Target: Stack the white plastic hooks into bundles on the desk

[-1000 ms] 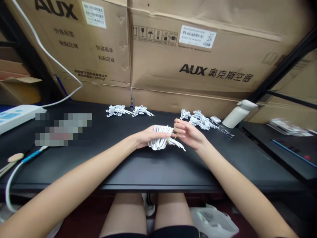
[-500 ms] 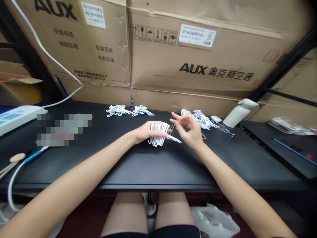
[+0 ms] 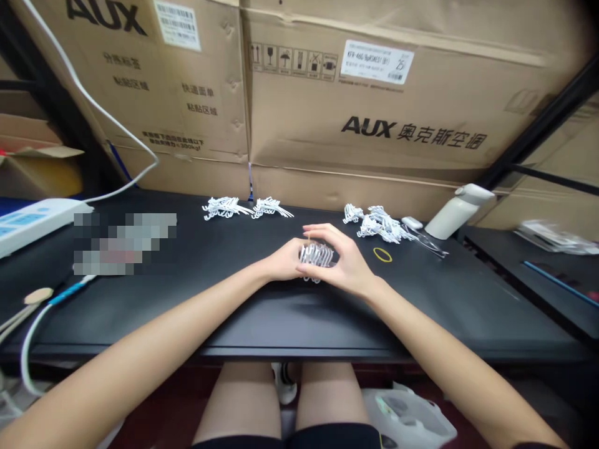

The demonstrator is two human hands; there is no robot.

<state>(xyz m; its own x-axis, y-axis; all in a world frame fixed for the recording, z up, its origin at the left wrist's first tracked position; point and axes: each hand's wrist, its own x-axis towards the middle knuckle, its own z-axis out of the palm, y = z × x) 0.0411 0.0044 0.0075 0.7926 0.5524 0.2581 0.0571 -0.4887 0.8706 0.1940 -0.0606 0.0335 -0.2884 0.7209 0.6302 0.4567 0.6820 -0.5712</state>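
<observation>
A bundle of white wire hooks [image 3: 317, 254] is held between both hands, just above the black table. My left hand [image 3: 284, 260] grips it from the left, its fingers partly hidden behind the bundle. My right hand [image 3: 345, 257] curves round from the right, thumb in front and fingers over the top. A thin bit of yellowish rubber band [image 3: 309, 236] shows near the right fingertips; the rest of it is hidden. Another yellow rubber band [image 3: 382, 254] lies on the table, right of my right hand.
White hook bundles lie at the back left [image 3: 225, 207] and back right [image 3: 381, 224]. Beyond the right-hand ones are glasses [image 3: 428, 243] and a tilted white bottle [image 3: 458, 212]. A power strip [image 3: 42, 221] is at left. Cardboard boxes [image 3: 299, 146] stand behind the table [image 3: 299, 318].
My right hand has gone from pulling a rubber band beside the hooks' stems to curling round the bundle. My left hand and the bundle have shifted slightly right, and the stems are now hidden.
</observation>
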